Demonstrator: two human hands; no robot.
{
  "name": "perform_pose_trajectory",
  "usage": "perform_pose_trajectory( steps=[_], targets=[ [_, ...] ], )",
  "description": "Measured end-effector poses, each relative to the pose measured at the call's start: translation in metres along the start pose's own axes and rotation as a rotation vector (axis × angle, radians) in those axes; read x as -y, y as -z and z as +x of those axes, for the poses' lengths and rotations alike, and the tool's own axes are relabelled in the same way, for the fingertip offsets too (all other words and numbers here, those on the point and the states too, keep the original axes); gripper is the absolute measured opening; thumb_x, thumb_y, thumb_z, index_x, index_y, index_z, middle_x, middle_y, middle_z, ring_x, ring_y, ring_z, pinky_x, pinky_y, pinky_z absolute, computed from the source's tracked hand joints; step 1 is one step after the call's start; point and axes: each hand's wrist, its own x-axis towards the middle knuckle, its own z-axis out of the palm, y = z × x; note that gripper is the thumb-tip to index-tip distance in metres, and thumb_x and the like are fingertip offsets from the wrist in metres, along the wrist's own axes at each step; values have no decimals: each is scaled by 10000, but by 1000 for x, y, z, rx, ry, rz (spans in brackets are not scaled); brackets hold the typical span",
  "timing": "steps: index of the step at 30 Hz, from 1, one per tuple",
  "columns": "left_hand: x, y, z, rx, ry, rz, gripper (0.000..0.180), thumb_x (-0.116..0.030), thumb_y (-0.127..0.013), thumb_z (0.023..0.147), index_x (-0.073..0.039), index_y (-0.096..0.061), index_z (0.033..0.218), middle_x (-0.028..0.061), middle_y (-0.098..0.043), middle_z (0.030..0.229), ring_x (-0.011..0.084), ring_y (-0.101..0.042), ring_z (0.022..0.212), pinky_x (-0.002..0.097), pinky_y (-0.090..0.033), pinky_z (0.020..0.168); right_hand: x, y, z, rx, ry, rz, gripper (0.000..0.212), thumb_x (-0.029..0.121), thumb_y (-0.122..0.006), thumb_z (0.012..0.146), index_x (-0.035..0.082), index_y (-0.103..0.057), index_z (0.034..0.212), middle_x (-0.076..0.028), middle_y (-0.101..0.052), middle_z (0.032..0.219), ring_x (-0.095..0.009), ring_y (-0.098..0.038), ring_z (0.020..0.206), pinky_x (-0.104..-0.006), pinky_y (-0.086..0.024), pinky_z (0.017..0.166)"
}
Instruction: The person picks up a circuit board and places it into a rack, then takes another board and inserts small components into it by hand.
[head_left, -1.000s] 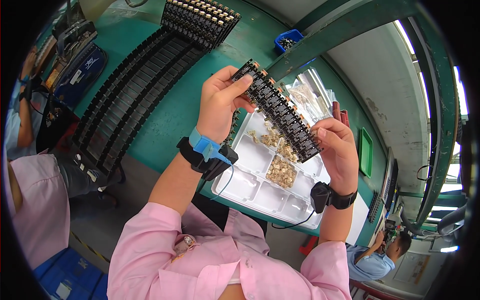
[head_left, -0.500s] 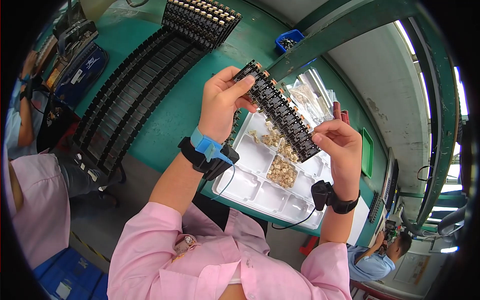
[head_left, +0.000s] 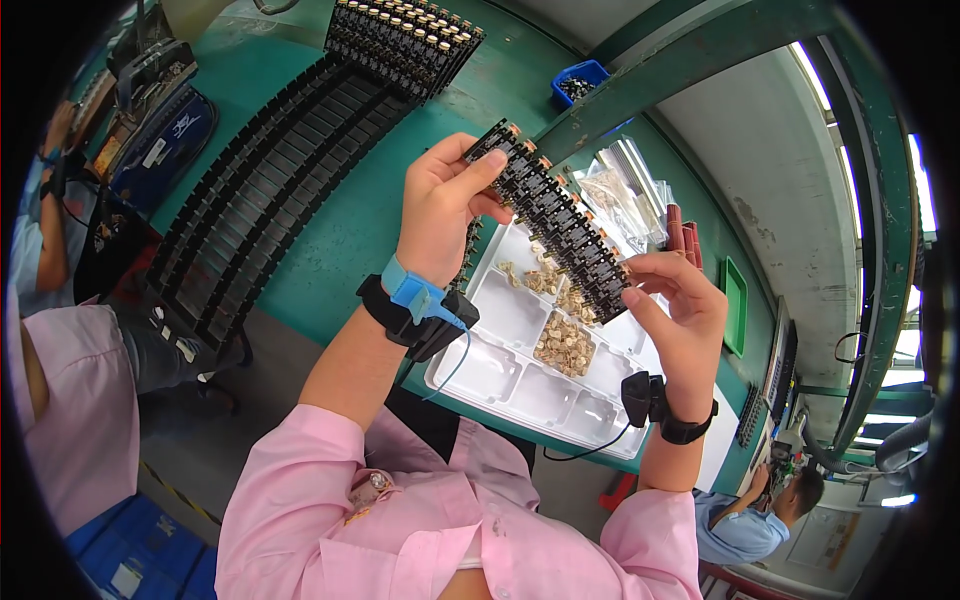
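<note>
A black circuit board panel (head_left: 562, 222) is held up tilted between my hands, with copper-coloured parts along its upper edge. My left hand (head_left: 447, 205) pinches its upper left end, thumb on the face. At the lower right end, my right hand (head_left: 680, 305) grips the edge between thumb and fingers. Below the panel lies a white compartment tray (head_left: 490, 370). Small brass-coloured metal parts (head_left: 565, 345) are heaped in its middle compartments, partly hidden by the panel. A blue strap and a black band circle my left wrist; a black band is on my right.
A long black slotted rack (head_left: 270, 190) runs along the bench at left, with several upright boards (head_left: 405, 45) at its far end. Behind the tray are plastic bags (head_left: 615, 190), a blue bin (head_left: 580, 85) and a green tray (head_left: 735, 305). A green metal beam (head_left: 680, 75) crosses overhead. Co-workers sit on both sides.
My right hand has shifted its fingers slightly at the panel's lower right end, the thumb now a little lower. My left hand and the panel stay almost still.
</note>
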Motion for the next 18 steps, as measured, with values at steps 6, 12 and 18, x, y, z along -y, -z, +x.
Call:
perform_pose_trajectory(
  steps=[6,12,18],
  targets=[
    [0,0,0,3,1,-21,92,-113,-497,831,-33,-521,793,45,-587,729,75,-531,553,182,-421,469,-11,10,6,1,-153,385,154,5,-543,749,-33,-574,896,-60,-575,874,-119,-536,773,-256,-410,729],
    [1,1,1,20,5,-48,92,-115,-492,834,-36,-520,797,42,-584,734,74,-530,557,180,-420,469,-65,-14,12,140,-68,-418,178,29,-578,693,11,-582,870,-101,-584,779,-193,-560,725,-273,-429,638],
    [0,3,0,26,6,-51,92,-117,-487,836,-38,-518,800,38,-578,722,72,-526,552,176,-419,470,-94,-52,7,32,403,-736,166,54,-567,688,90,-595,848,-59,-597,774,-183,-576,678,-296,-448,586]
  ],
)
